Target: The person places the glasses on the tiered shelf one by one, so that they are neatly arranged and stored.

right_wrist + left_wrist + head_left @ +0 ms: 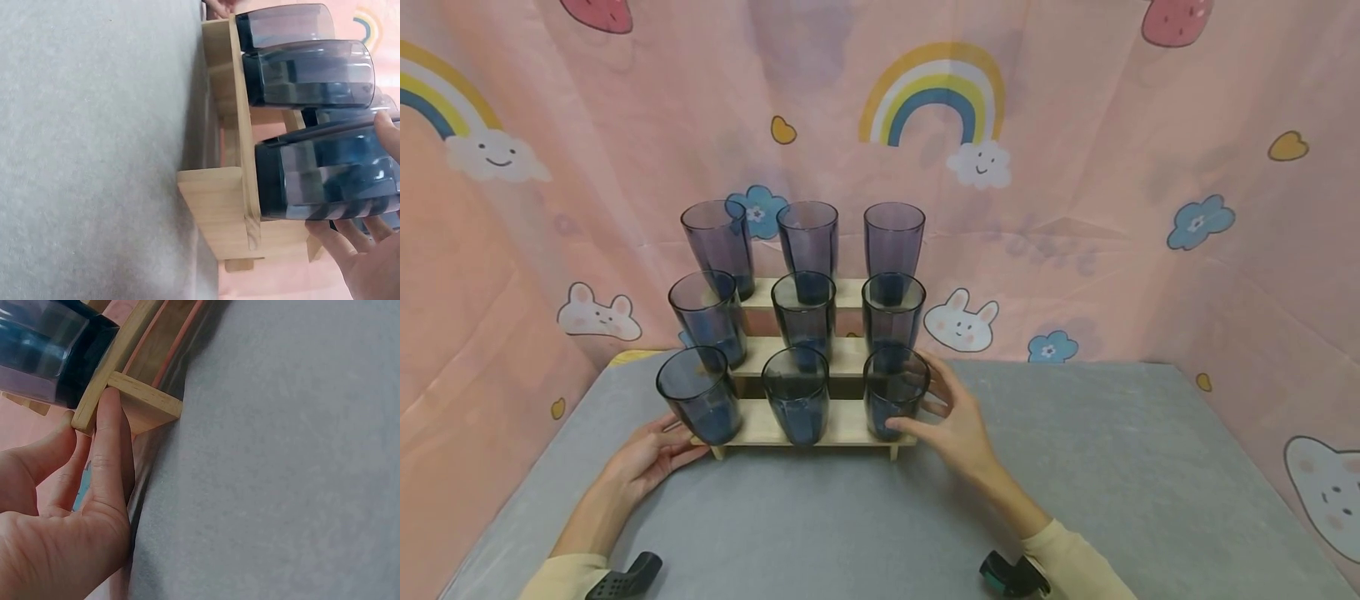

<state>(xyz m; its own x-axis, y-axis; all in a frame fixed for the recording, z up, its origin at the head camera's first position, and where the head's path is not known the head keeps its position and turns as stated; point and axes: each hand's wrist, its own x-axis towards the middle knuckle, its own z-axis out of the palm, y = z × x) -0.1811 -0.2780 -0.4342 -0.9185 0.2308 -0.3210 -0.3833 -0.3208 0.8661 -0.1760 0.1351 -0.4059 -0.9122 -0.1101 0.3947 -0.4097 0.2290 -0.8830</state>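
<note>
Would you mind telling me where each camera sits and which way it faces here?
Head: above the table, facing forward and down at the wooden rack of glasses; both forearms, left hand and right hand show.
Left wrist: low beside the rack's left corner; fingers touch it.
Right wrist: low at the right end; fingers curl round the front right glass.
All share the rack.

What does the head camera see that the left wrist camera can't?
Only the head view shows all nine glasses, the right hand round the front right glass, and the rainbow curtain. Only the left wrist view shows the fingertips pressing the shelf's corner up close. Both show the left hand, wooden shelf and grey table.
</note>
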